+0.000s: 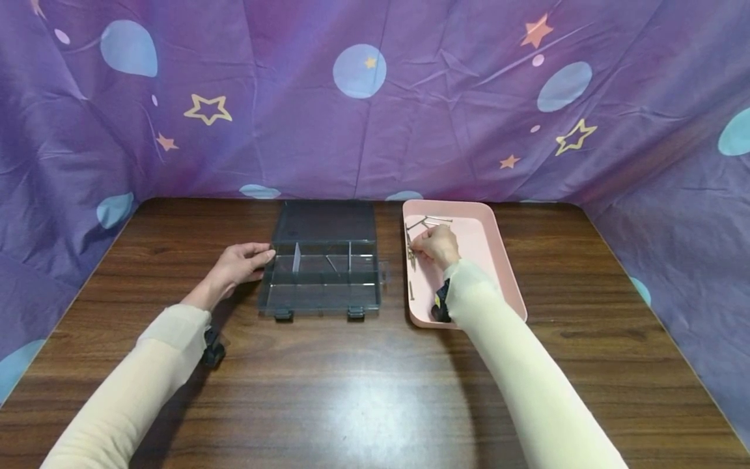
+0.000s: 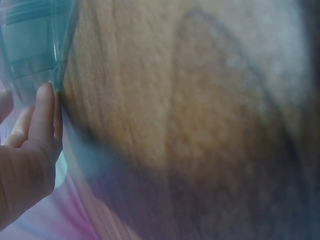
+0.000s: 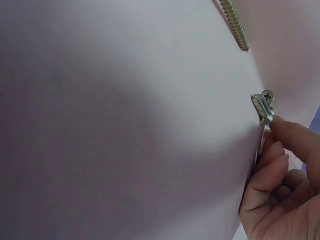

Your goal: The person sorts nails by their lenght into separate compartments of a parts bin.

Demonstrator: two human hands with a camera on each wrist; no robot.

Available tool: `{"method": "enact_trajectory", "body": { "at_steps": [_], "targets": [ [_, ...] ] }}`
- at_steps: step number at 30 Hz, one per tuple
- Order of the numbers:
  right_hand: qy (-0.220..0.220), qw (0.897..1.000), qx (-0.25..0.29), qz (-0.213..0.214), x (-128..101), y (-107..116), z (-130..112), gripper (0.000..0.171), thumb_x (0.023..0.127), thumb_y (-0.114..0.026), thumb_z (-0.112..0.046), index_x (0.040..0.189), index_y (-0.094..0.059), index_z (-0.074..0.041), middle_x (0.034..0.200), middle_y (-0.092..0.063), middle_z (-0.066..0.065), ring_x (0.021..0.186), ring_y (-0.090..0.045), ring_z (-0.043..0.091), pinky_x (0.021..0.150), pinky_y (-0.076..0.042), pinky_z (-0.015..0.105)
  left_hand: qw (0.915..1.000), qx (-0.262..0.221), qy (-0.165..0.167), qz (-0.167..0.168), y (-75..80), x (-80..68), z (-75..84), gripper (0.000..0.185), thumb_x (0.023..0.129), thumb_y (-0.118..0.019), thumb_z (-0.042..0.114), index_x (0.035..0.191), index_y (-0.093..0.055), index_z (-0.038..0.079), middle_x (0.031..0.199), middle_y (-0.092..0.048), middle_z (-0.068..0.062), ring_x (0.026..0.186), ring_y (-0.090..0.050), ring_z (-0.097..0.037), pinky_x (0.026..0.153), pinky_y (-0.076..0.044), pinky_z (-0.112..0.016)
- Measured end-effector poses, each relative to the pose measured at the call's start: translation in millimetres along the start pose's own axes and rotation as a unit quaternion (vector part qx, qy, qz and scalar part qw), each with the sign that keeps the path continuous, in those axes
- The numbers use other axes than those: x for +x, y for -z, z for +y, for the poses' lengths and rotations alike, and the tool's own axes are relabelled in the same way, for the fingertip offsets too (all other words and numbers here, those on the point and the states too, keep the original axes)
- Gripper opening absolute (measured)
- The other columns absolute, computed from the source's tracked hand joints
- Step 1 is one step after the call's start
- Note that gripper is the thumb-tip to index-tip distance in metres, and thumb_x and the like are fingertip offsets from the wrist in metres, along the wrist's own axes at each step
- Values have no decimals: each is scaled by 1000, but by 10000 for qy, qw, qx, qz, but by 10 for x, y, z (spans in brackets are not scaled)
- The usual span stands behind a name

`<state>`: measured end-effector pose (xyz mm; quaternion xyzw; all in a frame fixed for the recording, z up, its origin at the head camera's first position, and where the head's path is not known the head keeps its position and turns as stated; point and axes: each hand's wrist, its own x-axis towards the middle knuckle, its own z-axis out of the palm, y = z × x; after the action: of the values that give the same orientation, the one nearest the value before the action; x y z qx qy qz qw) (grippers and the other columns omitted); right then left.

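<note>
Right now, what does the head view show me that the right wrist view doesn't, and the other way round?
Only the head view shows the left hand touching the left edge of the open clear organizer box on the wooden table, and the whole pink tray. Only the right wrist view shows the cross-slotted screw head at the fingertips, plus a threaded shank nearby. Both show the right hand among screws inside the tray.

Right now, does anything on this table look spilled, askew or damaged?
Nothing stands out. The organizer box lies open and square, left hand at its edge; the screws stay inside the pink tray, where the right hand reaches.
</note>
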<state>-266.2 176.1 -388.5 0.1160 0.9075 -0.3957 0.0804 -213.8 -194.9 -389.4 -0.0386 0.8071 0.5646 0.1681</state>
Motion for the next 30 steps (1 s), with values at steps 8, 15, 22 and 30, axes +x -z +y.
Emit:
{"method": "enact_trajectory", "body": {
  "at_steps": [8,15,22,30],
  "targets": [
    [-47,9999,-78,45,1,-19,15,10,77,-70,-12,73,-64,-4,44,-49,-6,42,-46,5,44,-38,17,10000,-43,40,4,-11,1,-4,54,98,-50,23,141,-35,-6,144,-39,-23,126,-41,-27,90,-50,-24],
    [-45,10000,-62,62,-2,2,11,6,75,-66,-6,69,-63,-5,39,-48,-9,40,-46,4,46,-41,15,10000,-29,22,7,-2,2,8,54,99,-50,23,142,-34,-6,144,-38,-23,128,-39,-29,92,-50,-26],
    [-89,9995,-264,133,5,0,-21,8,71,-62,-2,65,-60,-7,38,-47,-8,39,-47,4,48,-43,15,10000,-19,-2,1,9,15,-5,53,99,-49,22,141,-35,-6,144,-38,-23,128,-39,-29,90,-50,-25],
    [-137,9991,-371,156,18,-13,-15,11,72,-60,-2,63,-58,-8,38,-49,-9,37,-50,3,59,-53,21,10000,-8,-26,32,1,18,-12,53,98,-50,23,141,-35,-6,143,-39,-23,126,-41,-27,89,-50,-23]
  ]
}}
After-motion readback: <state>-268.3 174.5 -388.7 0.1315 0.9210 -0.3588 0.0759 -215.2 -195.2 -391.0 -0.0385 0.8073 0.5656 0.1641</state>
